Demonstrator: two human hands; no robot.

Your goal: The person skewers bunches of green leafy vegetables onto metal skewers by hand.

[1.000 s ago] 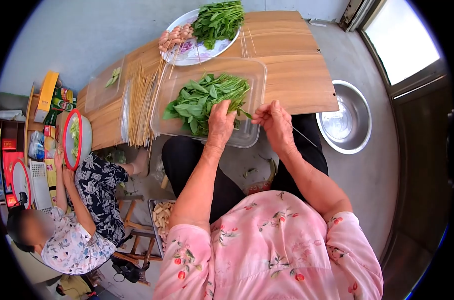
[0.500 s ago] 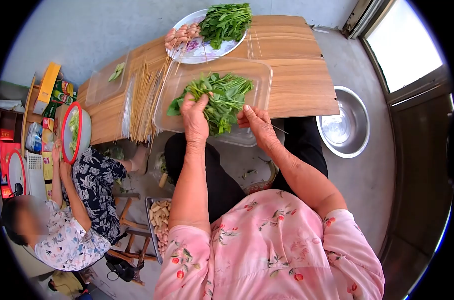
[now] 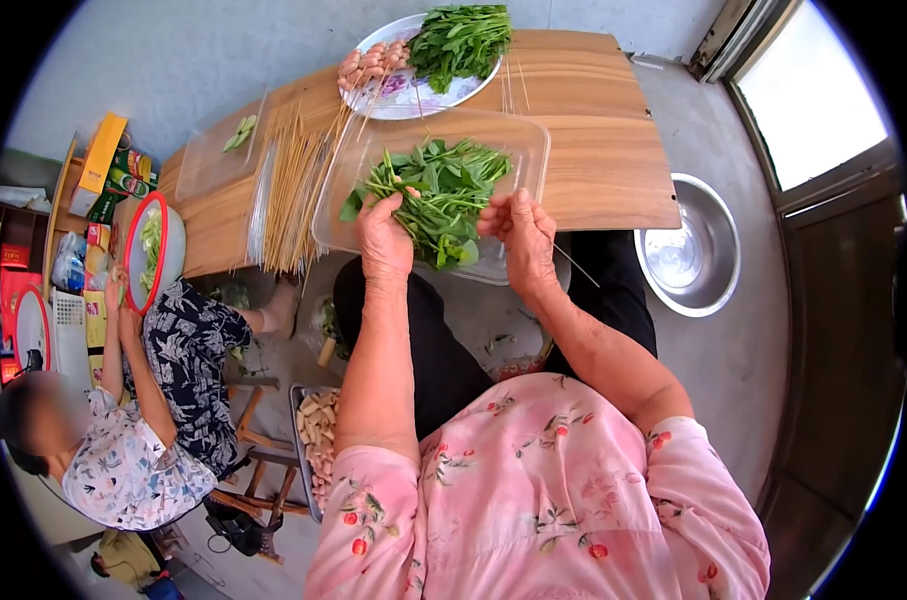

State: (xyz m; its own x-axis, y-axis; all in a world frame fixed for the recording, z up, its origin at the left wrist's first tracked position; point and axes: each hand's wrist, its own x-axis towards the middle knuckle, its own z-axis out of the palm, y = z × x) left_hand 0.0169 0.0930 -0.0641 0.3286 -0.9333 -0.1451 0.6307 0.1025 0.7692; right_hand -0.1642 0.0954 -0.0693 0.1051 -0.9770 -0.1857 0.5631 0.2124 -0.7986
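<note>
My left hand (image 3: 386, 235) is at the near-left edge of a pile of leafy greens (image 3: 444, 190), fingers curled and closed on some of the leaves. The greens lie in a clear plastic tray (image 3: 336, 215) that overhangs the table's near edge. Just right of the pile, my right hand (image 3: 524, 240) pinches a thin skewer (image 3: 580, 270), whose free end sticks out toward the lower right. The skewer's other end is hidden by the fingers and leaves.
Many bamboo skewers (image 3: 292, 195) lie on the wooden table (image 3: 599, 130). Behind the tray, a plate (image 3: 414, 97) holds pinkish pieces and more greens. A metal basin (image 3: 689, 250) stands on the floor at right. Another person (image 3: 144, 460) sits at left with a red-rimmed bowl (image 3: 174, 250).
My left hand has come down slightly, and the leaves it held up now sit lower against the pile. My right hand has turned upright, tilting the skewer's free end further down.
</note>
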